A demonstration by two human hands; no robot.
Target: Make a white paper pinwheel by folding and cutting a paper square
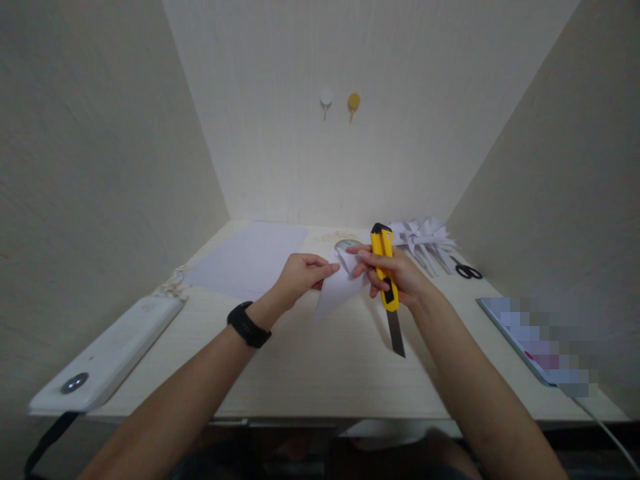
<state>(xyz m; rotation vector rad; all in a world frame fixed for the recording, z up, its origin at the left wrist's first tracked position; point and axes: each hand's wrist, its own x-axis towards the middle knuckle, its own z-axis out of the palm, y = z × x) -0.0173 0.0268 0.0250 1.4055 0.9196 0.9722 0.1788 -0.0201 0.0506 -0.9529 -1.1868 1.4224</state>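
1. The left hand [300, 273], a black watch [249, 325] on its wrist, pinches the left edge of a folded white paper [340, 287] between thumb and fingers, the paper raised just above the table [310, 360].
2. The right hand [395, 273] is curled around a yellow knife [385, 267], its fingertips also touching the paper's right edge; the blade [397, 332] is out and points down toward the person, near the table top.
3. Beyond the left hand lies a flat sheet [250, 260], close to the left wall.
4. Beyond the right hand sits a pile of folded paper pieces [425, 240], with black scissors [469, 271] just to the right of it.
5. Just behind the paper, between the hands, a small round item shows; what it is cannot be told.
6. Far left of the left hand, a white device [110, 353] lies along the table's left edge.
7. Right of the right hand, a blurred flat item [540, 340] lies at the right edge.
8. Bare table stretches from under the hands to the near edge.
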